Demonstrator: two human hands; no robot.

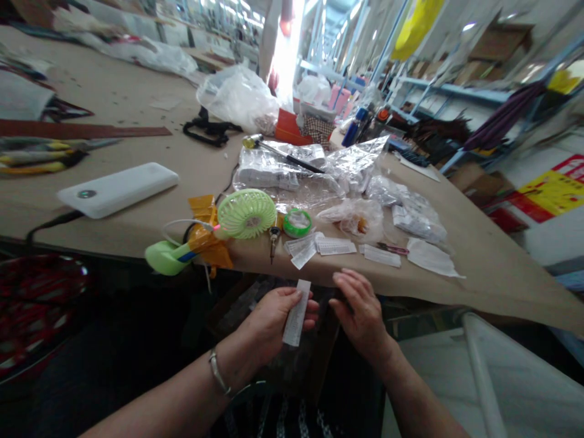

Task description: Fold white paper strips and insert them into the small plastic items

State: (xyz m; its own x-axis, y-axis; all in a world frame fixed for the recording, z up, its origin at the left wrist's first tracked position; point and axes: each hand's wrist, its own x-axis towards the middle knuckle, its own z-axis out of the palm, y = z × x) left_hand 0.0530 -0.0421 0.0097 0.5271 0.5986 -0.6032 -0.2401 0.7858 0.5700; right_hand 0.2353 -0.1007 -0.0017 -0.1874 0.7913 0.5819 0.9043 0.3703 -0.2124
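Note:
Between the thumb and fingers of my left hand (278, 319) is a narrow white label strip (297, 313) with small print, held below the table's front edge. My right hand (360, 310) is open just to the right, its thumb apart from the fingers and nothing seen in it. On the table edge beyond lie similar white strips (336, 245), some overlapping, and another strip (382, 255) farther right. A pair of tweezers or a small pinkish tool (393, 249) rests behind that one. A green tape roll (297, 223) sits behind the strips, beside a pointed screwdriver-like tool (274, 240).
A green fan (247, 214) stands at the table's front edge, left of the strips. Farther left is a white power bank (118, 190) with a cable. Clear plastic bags (283, 170) with white bundles and a hammer (292, 158) lie behind. Pliers (45, 155) are at far left.

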